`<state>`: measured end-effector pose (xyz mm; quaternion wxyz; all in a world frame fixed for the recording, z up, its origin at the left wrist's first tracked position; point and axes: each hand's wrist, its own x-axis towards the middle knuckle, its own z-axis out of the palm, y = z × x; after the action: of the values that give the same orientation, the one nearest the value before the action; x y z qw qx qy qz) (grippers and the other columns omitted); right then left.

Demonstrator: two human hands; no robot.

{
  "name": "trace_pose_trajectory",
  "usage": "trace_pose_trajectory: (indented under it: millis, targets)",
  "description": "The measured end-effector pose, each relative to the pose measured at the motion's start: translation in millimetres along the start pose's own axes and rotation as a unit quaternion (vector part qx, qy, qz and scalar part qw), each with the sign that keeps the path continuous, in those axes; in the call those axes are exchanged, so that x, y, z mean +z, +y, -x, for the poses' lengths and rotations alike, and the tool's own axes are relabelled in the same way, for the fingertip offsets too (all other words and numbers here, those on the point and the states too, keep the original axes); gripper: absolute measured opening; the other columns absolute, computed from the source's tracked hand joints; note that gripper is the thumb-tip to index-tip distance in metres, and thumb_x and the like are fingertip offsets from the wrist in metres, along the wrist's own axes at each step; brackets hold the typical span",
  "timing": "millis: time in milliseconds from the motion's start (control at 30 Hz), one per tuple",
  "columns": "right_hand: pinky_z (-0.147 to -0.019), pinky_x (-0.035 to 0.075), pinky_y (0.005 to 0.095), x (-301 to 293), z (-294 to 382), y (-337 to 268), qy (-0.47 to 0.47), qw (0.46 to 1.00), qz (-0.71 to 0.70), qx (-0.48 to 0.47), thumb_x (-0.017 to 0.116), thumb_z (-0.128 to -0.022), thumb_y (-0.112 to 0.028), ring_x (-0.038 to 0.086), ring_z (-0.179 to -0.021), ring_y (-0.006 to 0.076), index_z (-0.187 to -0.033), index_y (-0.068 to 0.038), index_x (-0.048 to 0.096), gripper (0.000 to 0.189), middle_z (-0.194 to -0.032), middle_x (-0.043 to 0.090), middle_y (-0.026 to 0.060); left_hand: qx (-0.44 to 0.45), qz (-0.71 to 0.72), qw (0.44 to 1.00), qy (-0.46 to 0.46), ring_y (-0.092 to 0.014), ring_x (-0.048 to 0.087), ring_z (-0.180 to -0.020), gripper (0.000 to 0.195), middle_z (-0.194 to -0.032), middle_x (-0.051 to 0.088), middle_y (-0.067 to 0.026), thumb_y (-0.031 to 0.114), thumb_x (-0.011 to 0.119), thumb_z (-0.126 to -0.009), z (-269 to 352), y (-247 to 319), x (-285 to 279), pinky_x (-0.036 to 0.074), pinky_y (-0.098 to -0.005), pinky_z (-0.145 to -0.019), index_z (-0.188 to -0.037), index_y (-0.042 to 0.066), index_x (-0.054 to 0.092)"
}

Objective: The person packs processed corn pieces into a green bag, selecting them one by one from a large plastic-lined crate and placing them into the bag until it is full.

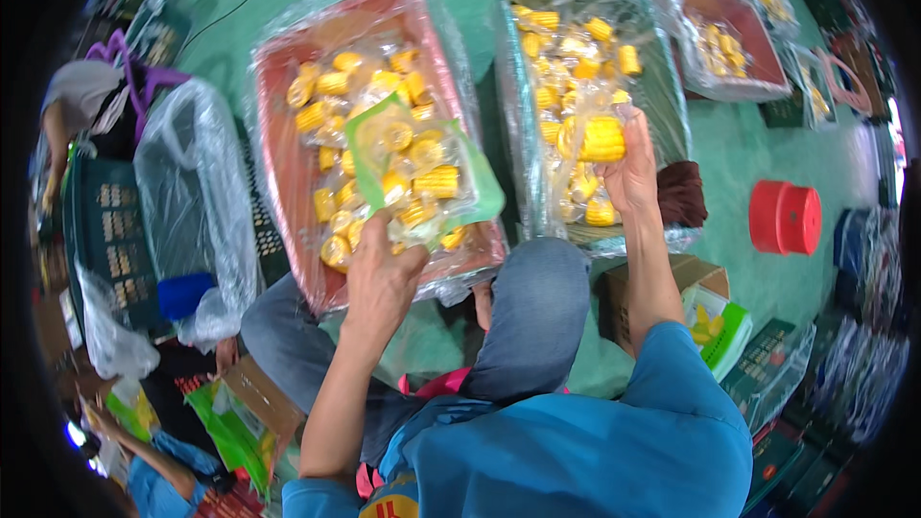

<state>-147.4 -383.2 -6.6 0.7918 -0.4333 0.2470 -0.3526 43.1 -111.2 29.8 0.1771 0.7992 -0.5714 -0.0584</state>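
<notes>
My left hand (381, 270) grips the near edge of a clear plastic bag with green borders (424, 165), which lies tilted over the red crate (288, 180) and shows corn pieces in or behind it. Under it, the plastic-lined red crate holds many wrapped corn cob pieces (334, 83). Above the plastic-lined teal crate (665, 108) to the right, my right hand (633, 165) holds a clear-wrapped corn cob piece (601, 139) between thumb and fingers. More wrapped corn pieces (547, 97) lie in that crate, mostly along its left side.
A dark cloth (681, 194) hangs on the teal crate's right edge. Right of it stand a red stool (784, 217) and a cardboard box (619, 302) with green bags. At left are a plastic-lined basket (187, 194) and co-workers' arms (162, 460). Another corn crate (763, 50) stands upper right.
</notes>
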Motion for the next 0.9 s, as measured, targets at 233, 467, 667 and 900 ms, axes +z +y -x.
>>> trace_pose_trajectory:
  millis: [233, 467, 667, 900]
  targets:
    - [-0.085, 0.044, 0.0369, 103.3, -7.2, 30.4, -0.222, 0.779, 0.54, -0.229, 0.069, -0.078, -0.016, 0.051, -0.101, 0.0285, -0.116, -0.003, 0.048, 0.045, -0.108, 0.051, 0.0162, -0.011, 0.034, 0.999, 0.005, -0.039, 0.051, -0.101, 0.011, -0.113, 0.045, -0.0252, 0.008, 0.069, -0.066, 11.5, -3.6, -1.0, 0.047, -0.041, -0.082, -0.077, 0.008, 0.068]
    - [-0.082, 0.044, 0.0396, 138.3, -52.9, 61.2, -0.198, 0.71, 0.655, -0.168, 0.07, -0.074, -0.017, 0.054, -0.101, 0.0339, -0.111, -0.003, 0.058, 0.042, -0.104, 0.056, 0.0196, -0.002, 0.07, 0.997, 0.016, -0.038, 0.05, -0.099, 0.008, -0.111, 0.045, -0.0229, 0.006, 0.067, -0.066, 29.3, -12.6, 10.3, 0.045, -0.0409, -0.083, -0.074, 0.003, 0.065]
    - [-0.069, 0.049, 0.0306, 160.9, -108.9, 58.2, -0.243, 0.797, 0.536, -0.134, 0.053, -0.076, -0.003, 0.064, -0.072, 0.0222, -0.099, -0.003, 0.066, 0.027, -0.081, 0.067, 0.0132, -0.059, 0.126, 0.987, 0.081, -0.035, 0.05, -0.106, 0.014, -0.117, 0.043, -0.0184, -0.001, 0.069, -0.066, 40.0, -58.5, -57.6, 0.044, -0.0373, -0.087, -0.078, 0.004, 0.065]
    - [-0.044, 0.041, 0.0198, 205.4, -44.4, -0.5, -0.194, 0.926, 0.323, -0.005, 0.05, -0.081, -0.001, 0.052, -0.052, 0.005, -0.094, -0.002, 0.068, 0.022, -0.073, 0.064, 0.0, -0.042, 0.013, 0.992, 0.116, -0.039, 0.04, -0.122, 0.017, -0.129, 0.04, -0.0194, 0.004, 0.074, -0.064, 105.8, -95.5, -143.4, 0.037, -0.0473, -0.095, -0.079, 0.007, 0.065]
